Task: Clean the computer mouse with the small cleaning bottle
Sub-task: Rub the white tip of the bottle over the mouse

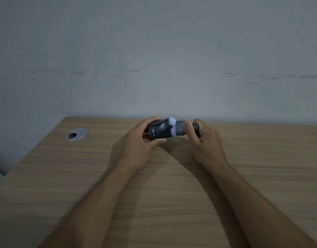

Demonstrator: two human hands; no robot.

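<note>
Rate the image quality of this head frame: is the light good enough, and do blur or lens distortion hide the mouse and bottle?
Head view: dim, flat light with a bluish cast; soft shadows fall beneath both forearms on the desk. The wide lens bows the desk's far edge. The mouse in the left hand is slightly soft but its lettering shows; the bottle in the right hand is blurrier.

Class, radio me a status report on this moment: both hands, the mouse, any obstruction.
Left hand gripping dark mouse, raised off desk. Right hand pressing small cleaning bottle's pale tip against mouse. Nothing in the way; cable grommet far left.
</note>
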